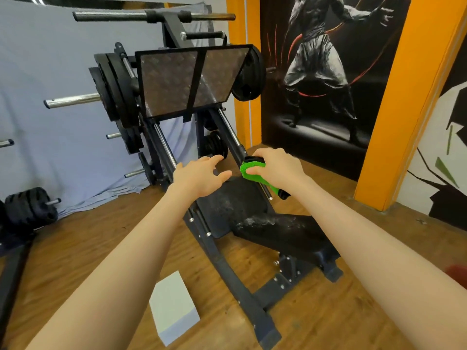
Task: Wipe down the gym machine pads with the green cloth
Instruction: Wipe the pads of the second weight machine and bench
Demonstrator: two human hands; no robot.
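Green cloth (pixel 255 173), bunched and with a black edge, sits in the grasp of the right hand (pixel 278 170) just right of the frame's centre, fingers curled round it above the upper end of the seat pad (pixel 232 205). Whether the cloth touches the pad cannot be told. Beside it, the left hand (pixel 202 178) is released, fingers spread and loose, holding nothing, over the pad's top left edge.

That black seat pad slopes down toward lower right and meets the back pad (pixel 283 231), which lies in the middle right; both carry pale dusty smears along the seam between them. Bare floor lies along the right side of the back pad, up to the orange pillar (pixel 394 137). Left of the pads the machine's dark frame rail (pixel 227 269) runs diagonally to the lower centre, and a white box (pixel 174 306) stands on the floor just left of it.

Above the hands, in the upper centre, the metal footplate (pixel 189 79) tilts on its guide rods, with black weight plates (pixel 113 89) stacked at its left. Wooden flooring (pixel 75 243) covers the ground, a grey-blue sheet (pixel 50 135) hangs at upper left, and a dark mural of a figure (pixel 323 72) fills the wall at upper right.
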